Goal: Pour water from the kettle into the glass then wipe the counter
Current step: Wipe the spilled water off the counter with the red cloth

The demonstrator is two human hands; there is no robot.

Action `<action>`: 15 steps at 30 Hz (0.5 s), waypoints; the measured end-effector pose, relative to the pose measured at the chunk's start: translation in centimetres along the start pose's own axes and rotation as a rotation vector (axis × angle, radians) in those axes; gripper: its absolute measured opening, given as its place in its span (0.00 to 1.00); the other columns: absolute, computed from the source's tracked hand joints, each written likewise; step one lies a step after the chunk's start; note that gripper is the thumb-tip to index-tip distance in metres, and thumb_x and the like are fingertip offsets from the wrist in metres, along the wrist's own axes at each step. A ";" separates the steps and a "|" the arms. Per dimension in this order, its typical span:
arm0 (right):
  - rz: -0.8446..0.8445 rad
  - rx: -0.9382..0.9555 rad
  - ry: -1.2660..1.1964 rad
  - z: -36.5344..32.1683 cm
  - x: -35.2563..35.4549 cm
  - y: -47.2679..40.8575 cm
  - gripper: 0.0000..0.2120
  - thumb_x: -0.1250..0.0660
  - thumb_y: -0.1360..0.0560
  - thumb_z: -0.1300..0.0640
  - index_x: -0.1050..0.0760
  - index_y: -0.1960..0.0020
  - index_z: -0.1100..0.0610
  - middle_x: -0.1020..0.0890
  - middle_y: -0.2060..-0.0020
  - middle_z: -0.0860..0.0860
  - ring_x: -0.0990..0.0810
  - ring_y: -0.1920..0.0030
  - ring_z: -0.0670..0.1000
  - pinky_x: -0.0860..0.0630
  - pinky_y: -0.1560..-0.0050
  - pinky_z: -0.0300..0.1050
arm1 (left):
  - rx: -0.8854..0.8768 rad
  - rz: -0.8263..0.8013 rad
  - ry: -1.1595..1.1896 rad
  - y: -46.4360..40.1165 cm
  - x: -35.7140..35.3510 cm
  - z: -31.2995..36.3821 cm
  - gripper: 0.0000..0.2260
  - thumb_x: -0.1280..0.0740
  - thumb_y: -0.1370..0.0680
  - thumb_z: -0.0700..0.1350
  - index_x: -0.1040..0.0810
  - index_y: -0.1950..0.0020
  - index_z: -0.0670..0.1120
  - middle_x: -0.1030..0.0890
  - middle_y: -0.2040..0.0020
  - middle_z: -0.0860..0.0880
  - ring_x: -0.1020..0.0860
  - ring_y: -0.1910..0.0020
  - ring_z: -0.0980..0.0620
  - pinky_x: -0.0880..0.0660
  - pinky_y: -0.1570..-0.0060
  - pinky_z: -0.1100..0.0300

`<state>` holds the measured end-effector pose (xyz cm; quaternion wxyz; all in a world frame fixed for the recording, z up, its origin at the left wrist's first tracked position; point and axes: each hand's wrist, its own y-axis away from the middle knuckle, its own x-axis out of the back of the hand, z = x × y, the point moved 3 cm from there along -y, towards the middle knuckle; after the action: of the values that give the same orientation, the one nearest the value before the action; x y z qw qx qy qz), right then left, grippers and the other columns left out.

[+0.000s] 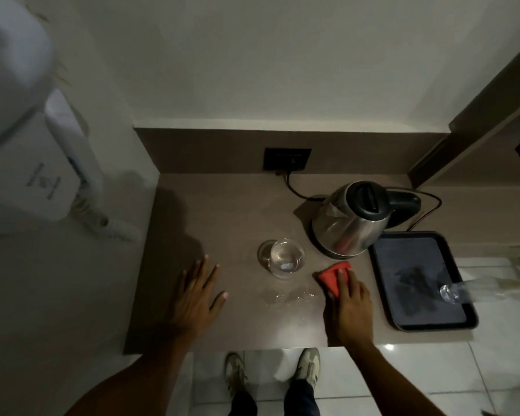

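Note:
A steel kettle with a black lid and handle stands on its base at the back right of the brown counter. A clear glass holding water stands left of it, near the counter's middle. Small puddles of spilled water lie in front of the glass. My right hand lies flat on a red cloth, pressing it on the counter just in front of the kettle and right of the puddles. My left hand rests flat on the counter, fingers spread, holding nothing, left of the glass.
A black tray sits at the counter's right end with a second clear glass lying on it. The kettle's cord runs to a wall socket. A white wall-mounted hair dryer hangs at the left. My shoes stand below the counter's front edge.

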<state>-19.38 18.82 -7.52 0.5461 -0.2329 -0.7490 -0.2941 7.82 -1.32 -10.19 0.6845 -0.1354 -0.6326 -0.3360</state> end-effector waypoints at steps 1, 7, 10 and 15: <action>0.000 -0.007 0.012 -0.5 -0.2 -0.4 0.35 0.28 0.28 0.51 0.37 0.26 0.60 0.34 0.28 0.64 0.33 0.34 0.69 0.30 0.39 0.65 | 0.002 0.005 0.026 0.0 -0.2 -0.4 0.38 0.66 0.22 0.67 0.38 0.22 0.49 0.41 0.20 0.43 0.41 0.21 0.42 0.39 0.25 0.40; 0.106 -0.145 -0.032 -2.6 -1.9 -1.0 0.36 0.26 0.34 0.56 0.33 0.28 0.58 0.32 0.29 0.63 0.34 0.36 0.70 0.31 0.42 0.68 | 0.017 0.049 0.043 -0.3 -1.8 -1.1 0.33 0.60 0.21 0.66 0.41 0.21 0.52 0.44 0.19 0.47 0.44 0.20 0.47 0.47 0.24 0.45; 0.099 -0.062 -0.044 -3.9 -2.9 0.3 0.35 0.26 0.34 0.56 0.31 0.29 0.58 0.31 0.30 0.62 0.32 0.37 0.70 0.31 0.42 0.67 | 0.015 0.067 0.031 -0.6 -2.7 -1.6 0.31 0.53 0.21 0.66 0.44 0.21 0.53 0.44 0.18 0.47 0.44 0.20 0.47 0.49 0.24 0.46; 0.081 0.127 -0.060 -6.0 -4.5 3.5 0.35 0.23 0.37 0.57 0.28 0.32 0.57 0.27 0.32 0.61 0.29 0.39 0.67 0.27 0.45 0.64 | 0.002 0.106 0.016 -0.6 -3.4 -1.8 0.31 0.49 0.22 0.64 0.44 0.21 0.53 0.45 0.18 0.47 0.45 0.20 0.47 0.48 0.24 0.45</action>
<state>-11.61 16.99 -9.77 0.5486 -0.2366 -0.7722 -0.2164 8.89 -1.86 -13.87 0.7066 -0.1654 -0.6193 -0.2998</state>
